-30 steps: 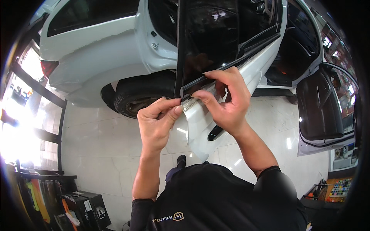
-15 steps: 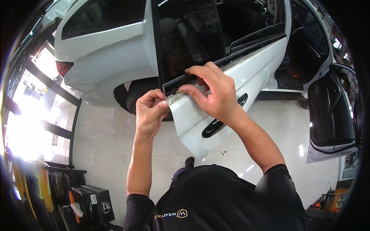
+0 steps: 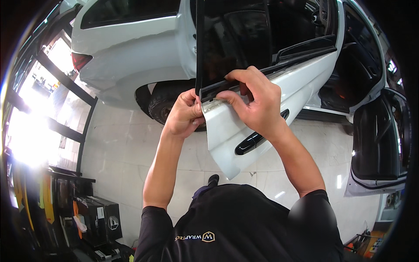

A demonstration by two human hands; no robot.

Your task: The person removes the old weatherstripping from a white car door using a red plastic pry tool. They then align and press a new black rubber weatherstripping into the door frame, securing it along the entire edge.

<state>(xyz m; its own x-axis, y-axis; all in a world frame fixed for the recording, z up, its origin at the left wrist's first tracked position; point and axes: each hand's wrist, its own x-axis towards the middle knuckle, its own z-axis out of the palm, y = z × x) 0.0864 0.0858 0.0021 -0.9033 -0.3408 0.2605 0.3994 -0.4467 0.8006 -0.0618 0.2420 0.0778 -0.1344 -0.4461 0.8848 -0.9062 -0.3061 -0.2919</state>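
A white car door [image 3: 224,122] stands swung out in front of me, with a black strip of window trim [image 3: 210,93] along the base of its dark glass [image 3: 231,48]. At the door's rear upper corner, the fingers of my left hand [image 3: 185,115] are pinched together against the edge; whatever lies between them is hidden. My right hand [image 3: 259,102] straddles the trim just beside it, thumb on the near side and curled fingers over the glass side. Below the right hand sits a glossy black door handle [image 3: 251,144].
Behind the door are the car's white rear panel [image 3: 131,50] and a dark tyre [image 3: 163,105]. Another opened door [image 3: 375,139] stands at the right. A black box [image 3: 104,220] and stored items fill the lower left. Pale tiles [image 3: 118,148] cover the floor.
The whole view has shifted, so the car and door appear farther right. Both hands keep their places at the door's corner and trim, with little visible change in their grip.
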